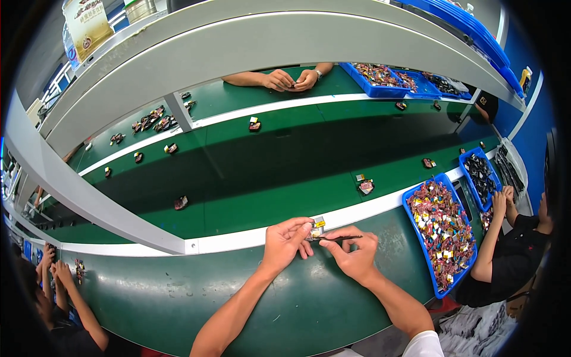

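Above the near edge of the green belt, my left hand [281,244] pinches a small electronic assembly [320,222] between thumb and fingers. The piece has a yellow and silvery part standing up at its top; its lower portion is partly covered by my fingers. My right hand [355,256] grips slim black tweezers [346,238] that lie nearly level, their tip reaching the assembly beside my left fingertips. Both forearms rest over the green worktable [232,279]. Right of my hands stands a blue tray [422,251] heaped with small wired pieces in red, yellow and white.
A green conveyor belt [267,199] carries scattered small assemblies, one [365,185] just beyond my right hand. Grey shelf beams [267,44] cross overhead. Co-workers sit left, right and opposite; the opposite hands [285,79] work near more blue trays. A smaller blue tray [479,172] holds black parts.
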Demonstrator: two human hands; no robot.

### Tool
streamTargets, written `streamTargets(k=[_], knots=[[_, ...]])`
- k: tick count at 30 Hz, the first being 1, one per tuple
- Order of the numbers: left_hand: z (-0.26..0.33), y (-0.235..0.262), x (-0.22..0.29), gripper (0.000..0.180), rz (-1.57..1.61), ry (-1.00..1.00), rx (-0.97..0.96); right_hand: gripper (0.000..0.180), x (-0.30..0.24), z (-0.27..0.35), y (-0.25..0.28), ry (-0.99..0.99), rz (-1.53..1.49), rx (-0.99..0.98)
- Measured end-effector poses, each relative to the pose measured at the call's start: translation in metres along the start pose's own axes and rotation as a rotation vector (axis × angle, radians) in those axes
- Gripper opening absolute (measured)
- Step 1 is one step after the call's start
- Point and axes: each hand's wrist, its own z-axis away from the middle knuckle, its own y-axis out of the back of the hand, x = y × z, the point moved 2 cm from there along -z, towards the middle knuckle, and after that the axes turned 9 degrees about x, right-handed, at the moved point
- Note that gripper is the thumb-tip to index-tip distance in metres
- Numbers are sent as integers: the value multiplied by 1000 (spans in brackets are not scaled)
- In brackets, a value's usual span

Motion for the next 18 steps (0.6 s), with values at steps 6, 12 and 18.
streamTargets(k=[6,12,18], knots=[[-1,-1,0,25,1,7,6,12,-4,-2,0,29,7,-17],[-2,-3,-1,25,-5,14,5,12,0,-1,1,103,24,-16],[-5,-2,3,28,-17,18,-72,13,-7,-6,1,228,59,-2]])
